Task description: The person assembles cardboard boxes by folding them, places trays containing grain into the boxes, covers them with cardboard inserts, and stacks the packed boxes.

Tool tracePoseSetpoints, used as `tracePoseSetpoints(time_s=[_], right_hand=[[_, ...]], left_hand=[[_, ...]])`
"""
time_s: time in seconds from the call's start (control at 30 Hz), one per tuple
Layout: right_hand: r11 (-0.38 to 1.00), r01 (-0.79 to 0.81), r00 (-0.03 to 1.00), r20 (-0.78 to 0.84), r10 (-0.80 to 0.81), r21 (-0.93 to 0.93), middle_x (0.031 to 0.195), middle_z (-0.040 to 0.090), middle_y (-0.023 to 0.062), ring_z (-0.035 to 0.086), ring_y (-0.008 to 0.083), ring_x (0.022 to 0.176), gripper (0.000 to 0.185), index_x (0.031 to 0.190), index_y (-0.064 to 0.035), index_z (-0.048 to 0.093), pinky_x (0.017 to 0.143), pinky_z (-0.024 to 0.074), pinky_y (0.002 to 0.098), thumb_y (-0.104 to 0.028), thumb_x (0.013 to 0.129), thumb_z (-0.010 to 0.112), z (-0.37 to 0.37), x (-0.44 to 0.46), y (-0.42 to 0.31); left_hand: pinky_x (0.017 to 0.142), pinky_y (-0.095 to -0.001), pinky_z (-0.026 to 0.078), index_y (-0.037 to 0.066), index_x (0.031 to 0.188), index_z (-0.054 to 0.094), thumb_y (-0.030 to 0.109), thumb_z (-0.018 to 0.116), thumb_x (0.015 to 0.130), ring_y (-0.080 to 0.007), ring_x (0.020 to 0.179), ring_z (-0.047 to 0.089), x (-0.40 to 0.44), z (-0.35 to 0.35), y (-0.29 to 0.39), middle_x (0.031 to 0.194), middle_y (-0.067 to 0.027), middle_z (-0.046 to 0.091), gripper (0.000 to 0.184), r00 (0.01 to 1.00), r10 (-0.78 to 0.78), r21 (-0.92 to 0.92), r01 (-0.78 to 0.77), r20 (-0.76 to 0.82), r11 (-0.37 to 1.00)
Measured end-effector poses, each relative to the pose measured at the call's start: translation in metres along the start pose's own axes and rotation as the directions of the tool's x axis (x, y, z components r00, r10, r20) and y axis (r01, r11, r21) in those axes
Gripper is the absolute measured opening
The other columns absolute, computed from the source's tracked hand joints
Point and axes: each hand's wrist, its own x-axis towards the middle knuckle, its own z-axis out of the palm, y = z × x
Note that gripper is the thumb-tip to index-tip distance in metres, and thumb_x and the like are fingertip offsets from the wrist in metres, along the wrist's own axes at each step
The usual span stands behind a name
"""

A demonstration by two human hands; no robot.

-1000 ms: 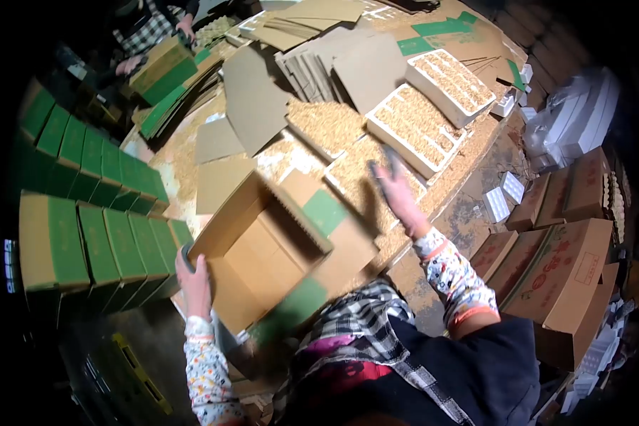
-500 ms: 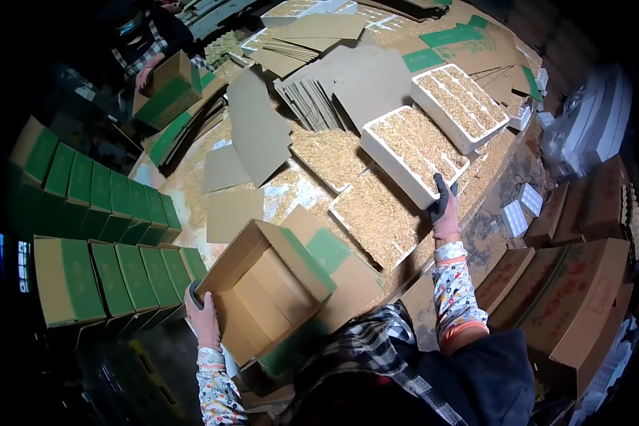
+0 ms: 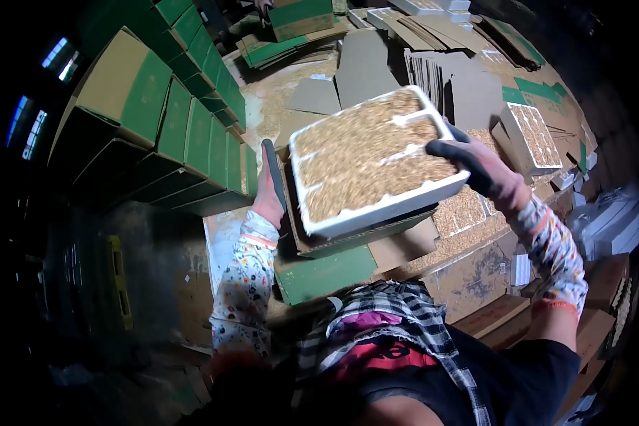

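Observation:
My right hand, in a pink and black glove, grips the right end of a white foam tray. The tray is full of light brown husk-like filling, with white ribs showing at its edges. It is tilted over a cardboard box, partly inside the opening or just above it; I cannot tell how deep it sits. My left hand lies along the box's left side, fingers stretched upward and flat against the wall. The tray hides the box's inside.
Green and brown boxes stand in rows at the left. Another filled foam tray rests at the right of the table. Flat grey cardboard sheets lie at the back. A co-worker's hand is near a green box.
My right hand has lifted the near foam tray off the table and carried it left over the box. My left hand stays by the box, its fingers now straighter. The view has shifted left.

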Motion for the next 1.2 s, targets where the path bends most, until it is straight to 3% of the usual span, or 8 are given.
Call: tracePoseSetpoints(time_s=[0.13, 0.27, 0.4, 0.53, 0.67, 0.93, 1.07, 1.2], right_hand=[[0.997, 0.072, 0.997, 0.038, -0.074, 0.04, 0.088, 0.062, 0.0086, 0.06, 0.017, 0.079, 0.053, 0.119, 0.0026, 0.045, 0.071, 0.0503, 0.0276, -0.033, 0.085, 0.064, 0.056, 0.043, 0.035], [0.799, 0.007, 0.998, -0.041, -0.039, -0.601, 0.096, 0.058, 0.0325, 0.061, 0.0408, 0.093, 0.05, 0.101, 0.0101, 0.046, 0.084, 0.0483, 0.0422, -0.035, 0.083, 0.058, 0.077, 0.041, 0.07], [0.511, 0.533, 0.616, -0.105, -0.781, -0.674, 0.134, 0.034, 0.031, 0.035, 0.0406, 0.127, 0.067, 0.132, -0.001, 0.037, 0.104, 0.0306, 0.0456, -0.039, 0.082, 0.062, 0.043, 0.049, 0.062], [0.708, -0.011, 0.368, -0.662, -0.653, -0.706, 0.143, 0.029, 0.0234, 0.028, 0.0386, 0.132, 0.096, 0.141, -0.0001, 0.023, 0.107, 0.0268, 0.0477, -0.045, 0.072, 0.072, -0.099, 0.196, 0.166], [0.777, -0.597, 0.419, -0.903, 0.09, -0.2, 0.145, 0.021, 0.027, 0.023, 0.0439, 0.132, 0.112, 0.145, -0.002, 0.011, 0.106, 0.0193, 0.0561, -0.05, 0.065, 0.074, -0.178, 0.258, 0.228], [0.782, 0.5, 0.78, -0.199, -0.593, -0.372, 0.105, 0.062, 0.0239, 0.061, 0.0342, 0.099, 0.045, 0.12, 0.0035, 0.053, 0.09, 0.0464, 0.0402, -0.022, 0.084, 0.061, -0.035, 0.132, 0.115], [0.797, 0.306, 0.943, -0.28, -0.18, 0.521, 0.074, 0.057, 0.0011, 0.056, 0.0076, 0.061, 0.022, 0.094, -0.0009, 0.059, 0.052, 0.046, 0.0217, -0.022, 0.086, 0.061, -0.048, 0.077, 0.018], [0.963, 0.154, 0.986, 0.027, -0.164, 0.22, 0.09, 0.063, 0.0085, 0.06, 0.0147, 0.082, 0.034, 0.112, 0.0036, 0.056, 0.071, 0.0499, 0.0273, -0.017, 0.084, 0.062, 0.007, 0.069, 0.033]], left_hand=[[0.094, -0.0343, 0.045, 0.003, 0.125, 0.046, 0.021, 0.054, 0.092, -0.0192, 0.107, 0.057, 0.001, -0.022, 0.002, 0.113, -0.009, 0.059, 0.038, 0.964, -0.181, -0.137, 0.21, 0.196, 0.968], [0.088, -0.0312, 0.045, -0.001, 0.114, 0.054, 0.005, 0.059, 0.081, -0.026, 0.097, 0.06, 0.006, -0.048, -0.019, 0.109, -0.0148, 0.06, 0.034, 0.986, 0.167, 0.714, -0.103, -0.02, 0.692], [0.088, -0.0327, 0.042, -0.004, 0.109, 0.055, 0.006, 0.06, 0.073, -0.0284, 0.096, 0.057, 0.0, -0.015, 0.002, 0.102, -0.0189, 0.061, 0.037, 0.967, 0.216, 0.923, 0.043, -0.134, 0.382], [0.089, -0.0335, 0.043, -0.005, 0.109, 0.055, 0.011, 0.064, 0.072, -0.0292, 0.096, 0.058, -0.001, 0.001, -0.001, 0.1, -0.0202, 0.062, 0.04, 0.949, 0.237, 0.925, 0.112, -0.208, 0.363], [0.085, -0.0358, 0.045, 0.0, 0.109, 0.059, 0.023, 0.073, 0.07, -0.0318, 0.09, 0.06, -0.004, 0.029, 0.003, 0.101, -0.02, 0.064, 0.047, 0.908, 0.344, 0.97, 0.205, -0.239, 0.133], [0.083, -0.0362, 0.046, -0.003, 0.107, 0.058, 0.022, 0.073, 0.074, -0.0304, 0.09, 0.061, -0.005, 0.018, -0.006, 0.096, -0.0208, 0.064, 0.044, 0.909, 0.334, 0.939, 0.144, -0.25, 0.312], [0.102, -0.044, 0.032, -0.003, 0.135, 0.027, 0.027, 0.068, 0.08, -0.0446, 0.12, 0.036, -0.023, 0.019, 0.006, 0.133, -0.0324, 0.03, 0.075, 0.851, 0.518, 0.987, 0.0, -0.084, 0.161], [0.106, -0.0486, 0.025, 0.003, 0.135, 0.033, 0.025, 0.073, 0.073, -0.0422, 0.126, 0.028, -0.08, 0.089, 0.067, 0.135, -0.0264, 0.027, 0.077, 0.688, 0.507, 0.854, -0.44, 0.519, -0.278]])
